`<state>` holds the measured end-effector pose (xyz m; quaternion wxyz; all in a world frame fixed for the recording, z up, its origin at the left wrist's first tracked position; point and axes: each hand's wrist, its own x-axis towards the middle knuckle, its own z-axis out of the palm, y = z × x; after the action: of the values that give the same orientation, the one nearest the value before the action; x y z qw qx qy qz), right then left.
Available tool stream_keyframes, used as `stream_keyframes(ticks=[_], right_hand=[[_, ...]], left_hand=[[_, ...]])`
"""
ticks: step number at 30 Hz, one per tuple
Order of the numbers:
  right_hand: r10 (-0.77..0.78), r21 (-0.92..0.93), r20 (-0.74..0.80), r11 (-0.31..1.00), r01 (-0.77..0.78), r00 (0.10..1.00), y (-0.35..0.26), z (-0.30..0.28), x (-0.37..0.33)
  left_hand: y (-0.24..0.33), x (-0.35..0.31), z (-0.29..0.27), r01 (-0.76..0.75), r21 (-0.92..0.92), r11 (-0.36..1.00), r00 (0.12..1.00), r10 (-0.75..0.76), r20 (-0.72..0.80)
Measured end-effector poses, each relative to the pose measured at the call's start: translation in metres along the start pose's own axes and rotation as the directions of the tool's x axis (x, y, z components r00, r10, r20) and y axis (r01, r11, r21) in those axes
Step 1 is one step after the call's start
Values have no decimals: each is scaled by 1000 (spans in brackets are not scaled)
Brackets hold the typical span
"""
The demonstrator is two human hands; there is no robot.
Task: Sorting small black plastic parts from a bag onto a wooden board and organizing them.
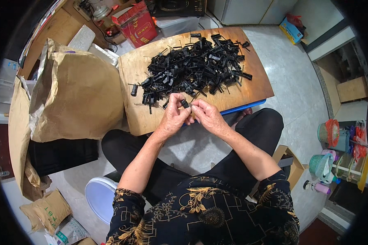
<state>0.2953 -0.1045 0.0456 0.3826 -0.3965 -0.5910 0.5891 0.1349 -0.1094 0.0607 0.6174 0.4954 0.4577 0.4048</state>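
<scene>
My left hand (174,114) is closed on a small black plastic part (185,103), held just over the near edge of the wooden board (137,118). Close beside it, my right hand (207,115) has its thumb and finger pinched together at the part's right side; what they grip is too small to make out. Beyond both hands lies a wide heap of black plastic parts (196,65), many with thin stems sticking out. One loose black part (134,90) rests apart at the heap's left.
A large brown paper sack (77,94) stands left of the board, by a black crate (65,157). A white round lid or bucket (100,198) is near my left elbow. Behind the board are a red box (135,25) and a clear plastic bin (178,26). An open cardboard box (296,171) sits right.
</scene>
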Motion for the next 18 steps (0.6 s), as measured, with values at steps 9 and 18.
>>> stream_keyframes(ticks=[9, 18], right_hand=[[41, -92, 7, 995, -40, 999, 1, 1, -2], [-31, -232, -31, 973, 23, 999, 17, 3, 4]], left_hand=[[0, -2, 0, -7, 144, 990, 1000, 5, 15], [-17, 2, 1, -169, 424, 890, 976, 211, -53]])
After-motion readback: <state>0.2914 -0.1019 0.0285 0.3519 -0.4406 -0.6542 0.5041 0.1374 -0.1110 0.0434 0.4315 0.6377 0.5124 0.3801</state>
